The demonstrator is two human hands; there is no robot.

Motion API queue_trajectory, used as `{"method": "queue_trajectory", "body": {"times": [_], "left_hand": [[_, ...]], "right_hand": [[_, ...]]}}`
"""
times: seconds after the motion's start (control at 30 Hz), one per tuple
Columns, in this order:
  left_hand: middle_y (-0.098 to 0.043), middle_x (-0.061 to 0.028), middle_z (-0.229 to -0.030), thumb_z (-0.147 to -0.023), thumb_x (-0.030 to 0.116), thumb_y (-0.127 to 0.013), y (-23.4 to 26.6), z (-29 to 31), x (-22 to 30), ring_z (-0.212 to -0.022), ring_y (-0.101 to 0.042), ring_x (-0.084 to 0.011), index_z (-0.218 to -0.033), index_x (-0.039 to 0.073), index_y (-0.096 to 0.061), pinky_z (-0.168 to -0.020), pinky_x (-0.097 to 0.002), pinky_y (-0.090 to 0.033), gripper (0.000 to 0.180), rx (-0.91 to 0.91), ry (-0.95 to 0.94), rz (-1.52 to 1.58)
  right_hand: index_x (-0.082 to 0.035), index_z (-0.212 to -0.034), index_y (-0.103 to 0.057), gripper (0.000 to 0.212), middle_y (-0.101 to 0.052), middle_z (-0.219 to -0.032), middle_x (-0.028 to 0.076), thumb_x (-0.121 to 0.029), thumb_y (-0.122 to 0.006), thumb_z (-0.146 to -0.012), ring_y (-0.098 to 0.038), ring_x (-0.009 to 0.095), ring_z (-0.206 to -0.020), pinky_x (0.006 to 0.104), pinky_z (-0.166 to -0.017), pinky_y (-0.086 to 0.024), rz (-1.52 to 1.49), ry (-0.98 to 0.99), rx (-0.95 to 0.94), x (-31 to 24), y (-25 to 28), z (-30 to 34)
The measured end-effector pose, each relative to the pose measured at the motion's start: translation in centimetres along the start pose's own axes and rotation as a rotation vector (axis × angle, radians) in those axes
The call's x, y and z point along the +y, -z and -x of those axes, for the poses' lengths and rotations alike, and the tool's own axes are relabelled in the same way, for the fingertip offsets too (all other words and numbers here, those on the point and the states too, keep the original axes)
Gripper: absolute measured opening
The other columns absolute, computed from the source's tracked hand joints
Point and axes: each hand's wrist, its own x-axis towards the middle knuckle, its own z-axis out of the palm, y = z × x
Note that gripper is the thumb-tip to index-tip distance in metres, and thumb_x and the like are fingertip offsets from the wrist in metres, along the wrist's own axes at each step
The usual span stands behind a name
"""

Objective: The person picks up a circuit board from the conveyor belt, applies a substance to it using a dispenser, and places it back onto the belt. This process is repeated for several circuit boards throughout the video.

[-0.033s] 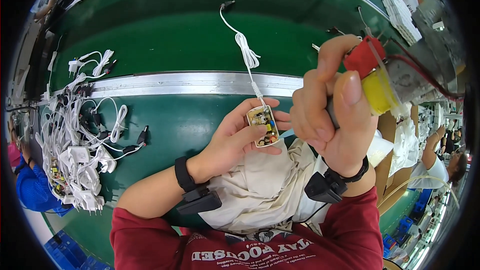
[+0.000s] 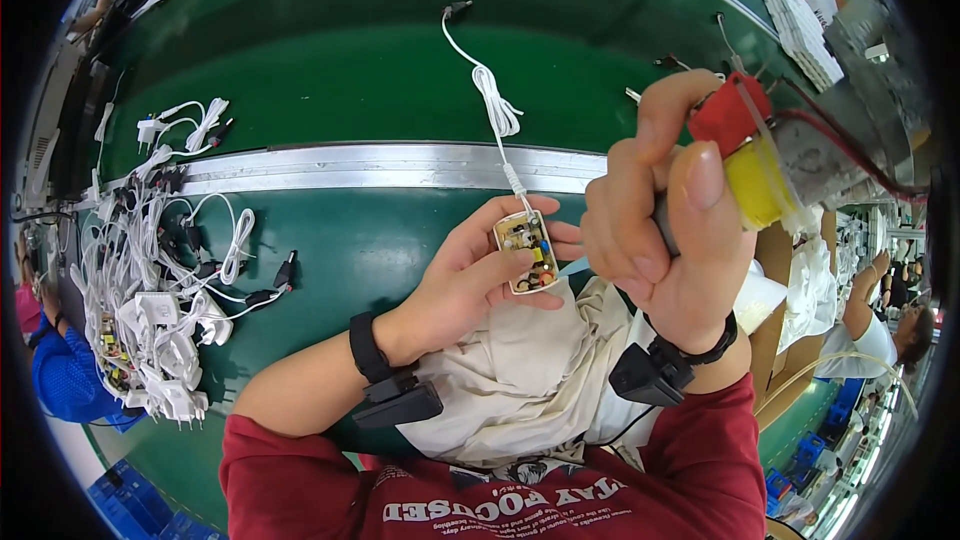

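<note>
My left hand [image 2: 455, 275] is closed round an opened white power adapter [image 2: 527, 240], its thumb lying over the circuit board inside. From the adapter's far end a white cable [image 2: 490, 105] runs away across the metal strip, bundled midway and ending in a black connector [image 2: 457, 10]. Raised close to the camera, my right hand [image 2: 680, 220] grips a hand-held tool [image 2: 760, 175] with red and yellow parts, a greyish body and red and dark wires. Its kind I cannot make out. The tool's lower end is hidden by my fingers. A gap separates it from the adapter.
At the left lies a tangled pile of white adapters and cables [image 2: 165, 310], some showing circuit boards. A metal strip [image 2: 370, 168] crosses the green surface [image 2: 330, 270]. Beyond it, another cable bundle [image 2: 205, 125] lies at left. A cardboard box [image 2: 790, 365] stands right; people sit at both sides.
</note>
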Motion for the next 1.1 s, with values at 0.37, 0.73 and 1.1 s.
{"method": "queue_trajectory", "body": {"times": [0.37,0.73,1.1], "left_hand": [[-0.05,-0.0123,-0.125,-0.092,0.002,-0.041,-0.01,0.06,-0.02,-0.117,-0.051,-0.0219,-0.13,0.008,-0.037,-0.085,-0.0376,-0.054,0.039,-0.015,-0.008,0.026],[-0.047,-0.0127,-0.127,-0.095,0.007,-0.039,0.26,0.08,-0.53,-0.116,-0.051,-0.023,-0.135,0.007,-0.031,-0.093,-0.0432,-0.049,0.04,-0.104,-0.009,0.133],[-0.046,-0.0139,-0.127,-0.097,0.012,-0.037,0.33,0.09,-0.31,-0.117,-0.05,-0.0242,-0.138,0.006,-0.027,-0.097,-0.0453,-0.046,0.042,-0.147,0.017,0.201]], "right_hand": [[-0.007,-0.099,-0.035,0.037,-0.033,-0.045,-0.003,-0.043,-0.041,-0.096,-0.025,0.005,-0.033,0.0216,-0.032,-0.021,0.001,-0.012,0.017,0.13,0.11,-0.01],[-0.008,-0.1,-0.033,0.04,-0.033,-0.046,-0.003,-0.046,-0.042,-0.094,-0.027,0.005,-0.033,0.0212,-0.032,-0.023,0.045,0.036,-0.136,0.63,0.07,0.49],[-0.009,-0.097,-0.033,0.041,-0.033,-0.047,-0.002,-0.048,-0.046,-0.092,-0.028,0.006,-0.034,0.0212,-0.032,-0.024,0.039,0.001,-0.141,0.53,-0.16,0.53]]}}
